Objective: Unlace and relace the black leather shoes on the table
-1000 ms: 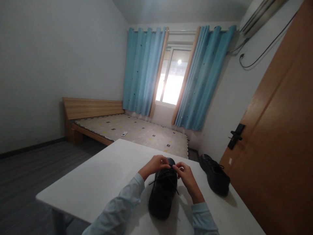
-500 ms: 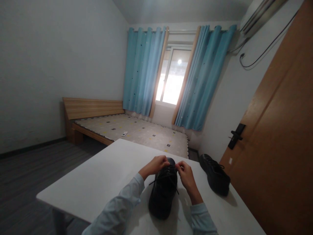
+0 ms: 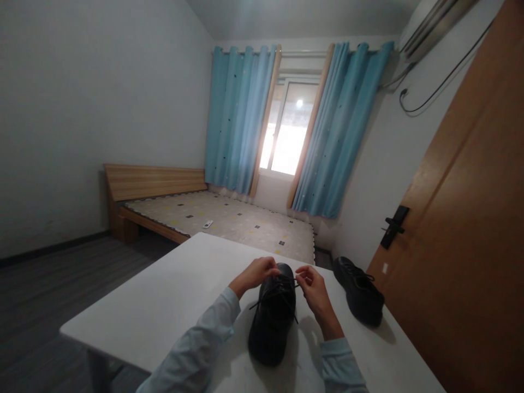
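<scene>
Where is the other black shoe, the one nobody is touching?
The second black leather shoe sits on the white table's right edge in the head view, close to the wooden door, right of the right hand.

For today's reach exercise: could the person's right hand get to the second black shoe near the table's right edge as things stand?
Probably yes. The right hand pinches a lace at the near shoe, and only bare white table lies between it and the second shoe. It would have to let go of the lace first.
</scene>
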A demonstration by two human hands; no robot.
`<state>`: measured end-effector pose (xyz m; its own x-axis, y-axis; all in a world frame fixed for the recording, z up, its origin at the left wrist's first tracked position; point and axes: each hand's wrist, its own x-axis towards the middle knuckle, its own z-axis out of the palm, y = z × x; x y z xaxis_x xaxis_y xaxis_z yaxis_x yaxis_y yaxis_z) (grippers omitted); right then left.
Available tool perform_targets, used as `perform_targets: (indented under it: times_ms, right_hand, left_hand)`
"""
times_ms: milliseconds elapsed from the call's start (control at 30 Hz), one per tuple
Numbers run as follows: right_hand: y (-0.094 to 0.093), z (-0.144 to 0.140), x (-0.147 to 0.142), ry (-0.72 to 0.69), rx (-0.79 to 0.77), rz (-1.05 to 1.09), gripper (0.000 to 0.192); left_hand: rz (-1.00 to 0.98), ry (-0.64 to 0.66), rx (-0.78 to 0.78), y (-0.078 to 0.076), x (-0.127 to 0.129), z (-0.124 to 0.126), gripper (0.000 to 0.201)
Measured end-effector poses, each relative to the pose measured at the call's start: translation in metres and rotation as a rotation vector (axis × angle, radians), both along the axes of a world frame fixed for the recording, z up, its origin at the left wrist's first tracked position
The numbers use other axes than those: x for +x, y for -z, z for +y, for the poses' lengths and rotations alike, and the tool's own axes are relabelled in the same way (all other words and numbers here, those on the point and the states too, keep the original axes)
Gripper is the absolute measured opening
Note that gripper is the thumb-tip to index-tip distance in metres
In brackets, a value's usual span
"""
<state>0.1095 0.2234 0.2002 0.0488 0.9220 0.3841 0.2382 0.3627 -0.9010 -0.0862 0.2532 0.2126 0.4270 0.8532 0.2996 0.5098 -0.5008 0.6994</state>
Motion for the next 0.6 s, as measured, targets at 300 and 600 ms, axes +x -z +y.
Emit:
perform_targets:
  times_ms: [300,600]
  right_hand:
    - [0.001,0.000,0.006,0.013,0.037,-0.063,0.012]
    - [0.009,0.005,0.017,0.012,0.039,-0.186,0.007]
  left_hand:
    - [0.034,0.098,-0.037,-0.006,-0.009,0.000,0.017]
    - [0.173,0.041,0.048,0.000,-0.009,0.001,0.016]
